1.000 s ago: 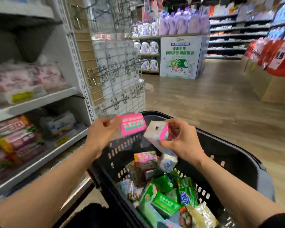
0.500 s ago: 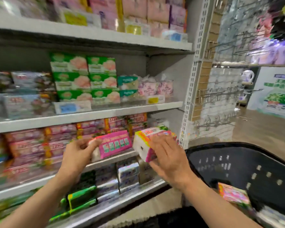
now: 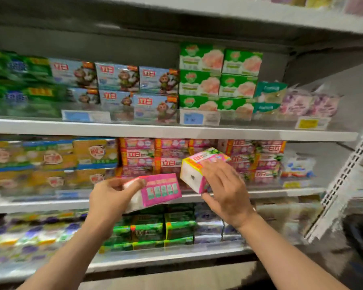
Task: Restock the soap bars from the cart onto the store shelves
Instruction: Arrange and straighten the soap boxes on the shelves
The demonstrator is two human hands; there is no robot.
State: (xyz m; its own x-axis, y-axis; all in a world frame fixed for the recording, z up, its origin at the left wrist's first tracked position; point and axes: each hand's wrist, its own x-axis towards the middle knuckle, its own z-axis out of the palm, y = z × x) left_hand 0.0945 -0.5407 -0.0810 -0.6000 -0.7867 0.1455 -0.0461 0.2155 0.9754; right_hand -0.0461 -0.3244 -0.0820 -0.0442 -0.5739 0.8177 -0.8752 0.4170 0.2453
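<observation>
Presently, left hand (image 3: 108, 197) grips a pink soap pack (image 3: 159, 190); right hand (image 3: 224, 189) grips a second pack (image 3: 197, 166), both held near the middle shelf (image 3: 281, 192), before matching stacked packs (image 3: 147, 158).

"立白" on held soap pack (image 3: 205, 162), shelved pink packs (image 3: 170, 162) (other print blurred)

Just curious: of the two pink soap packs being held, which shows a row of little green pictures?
The soap pack in the left hand; the right hand's pack shows a white end instead.
</observation>
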